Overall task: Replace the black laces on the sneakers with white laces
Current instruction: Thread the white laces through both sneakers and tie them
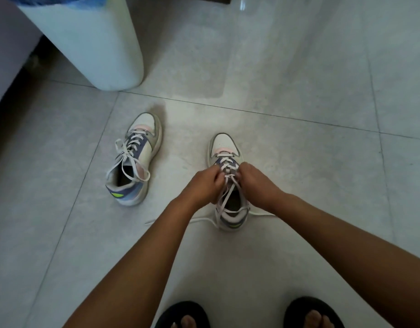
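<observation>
Two hands work on right pastel low-top sneaker [227, 185]: left hand [205, 185] and right hand [254, 183] each pinch white flat lace [229, 194] at mid eyelets, likely to draw slack even. Left of it, second sneaker [135, 159] stands laced white, bow loose. No black lace visible.

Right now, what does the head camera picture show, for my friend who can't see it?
Both hands, left hand and right hand, pinch the white lace on the right-side pastel sneaker on grey floor tiles. The matching left-side sneaker stands apart, already white-laced.
</observation>
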Available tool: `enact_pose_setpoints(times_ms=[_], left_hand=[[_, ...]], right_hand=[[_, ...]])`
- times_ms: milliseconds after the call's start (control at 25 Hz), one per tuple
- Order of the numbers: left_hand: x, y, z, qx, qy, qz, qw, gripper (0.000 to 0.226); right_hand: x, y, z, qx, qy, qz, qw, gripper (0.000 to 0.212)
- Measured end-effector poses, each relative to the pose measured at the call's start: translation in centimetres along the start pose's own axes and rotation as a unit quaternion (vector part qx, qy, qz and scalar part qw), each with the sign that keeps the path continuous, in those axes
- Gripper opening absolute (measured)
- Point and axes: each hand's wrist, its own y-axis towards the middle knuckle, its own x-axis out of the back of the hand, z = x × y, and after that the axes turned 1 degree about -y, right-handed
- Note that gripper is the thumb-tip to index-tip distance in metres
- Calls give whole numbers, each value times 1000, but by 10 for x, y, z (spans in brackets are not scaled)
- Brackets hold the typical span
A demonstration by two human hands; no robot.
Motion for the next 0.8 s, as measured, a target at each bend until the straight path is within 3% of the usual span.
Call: enact_pose_setpoints(times_ms=[120, 200, 320, 480, 560, 640, 680, 800], left_hand=[[-18, -17, 25, 37, -153, -88, 984, 28], [-22, -16, 29, 59, -200, -95, 973, 27], [-11, -6, 17, 72, -186, -70, 977, 21], [-2, 9, -2, 76, -71, -18, 994, 24], [-7, 9, -4, 106, -191, -37, 975, 19], [-17, 3, -1, 155, -363, -80, 915, 19], [-21, 0, 0, 168, -398, -104, 896, 18], [-23, 0, -1, 155, -308, -133, 929, 20]], right_hand=[[-10, -17, -8, -22, 75, -83, 993, 15], [-12, -21, -10, -46, 96, -98, 989, 15], [-5, -20, 0, -91, 148, -82, 981, 17], [6, -5, 15, -147, 153, -38, 976, 21], [6, -4, 12, -200, 261, -43, 943, 22], [6, -10, 7, -248, 421, -73, 870, 20], [5, -13, 6, -249, 451, -88, 853, 19], [3, -11, 4, -211, 382, -96, 895, 17]])
